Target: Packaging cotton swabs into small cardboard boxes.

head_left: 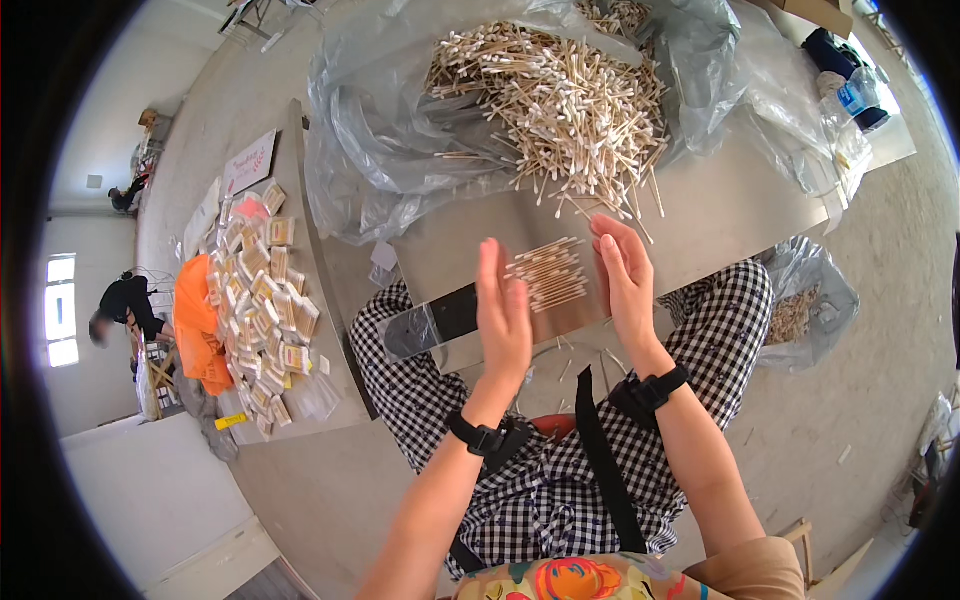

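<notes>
left hand flat, fingers released | right hand likewise flat, gripping nothing | neat swab bundle lies on the worktop between both palms | loose swab heap on plastic bag beyond

Brightness: bright, even daylight.
Source: white-lit window at left edge.
Glare: sheen on crumpled clear plastic sheet and flat grey metal tray.
Shadows: soft, faint.
Distortion: fisheye bending, black corner vignette.
Focus: centre sharp; rim slightly soft.
</notes>
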Demonstrator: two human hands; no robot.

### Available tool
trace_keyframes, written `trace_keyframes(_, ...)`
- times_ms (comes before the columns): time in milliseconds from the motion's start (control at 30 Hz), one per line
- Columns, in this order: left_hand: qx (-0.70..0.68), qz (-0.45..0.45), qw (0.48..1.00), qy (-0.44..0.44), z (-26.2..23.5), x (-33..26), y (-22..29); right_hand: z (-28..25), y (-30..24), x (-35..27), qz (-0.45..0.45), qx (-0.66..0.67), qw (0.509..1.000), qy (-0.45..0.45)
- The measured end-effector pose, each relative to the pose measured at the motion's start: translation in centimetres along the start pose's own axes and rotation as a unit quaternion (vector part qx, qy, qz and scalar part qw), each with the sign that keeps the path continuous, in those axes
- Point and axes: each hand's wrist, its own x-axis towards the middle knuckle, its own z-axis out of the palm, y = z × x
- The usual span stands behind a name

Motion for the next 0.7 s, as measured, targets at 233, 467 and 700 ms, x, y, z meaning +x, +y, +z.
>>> trace_keyframes(233,-0.377,-0.143,0.897,0.180,0.9,0.4,0.9,1.8,0.4,0.3,-0.021,0.005,0.999,-0.047)
trace_keyframes(467,-0.376,-0.130,0.897,0.193,1.3,1.5,1.1,1.7,0.2,1.0,-0.018,0.068,0.996,-0.050)
trace_keyframes(700,-0.361,-0.120,0.913,0.149,1.9,1.6,1.8,2.7,0.6,0.7,-0.006,0.051,0.994,-0.099)
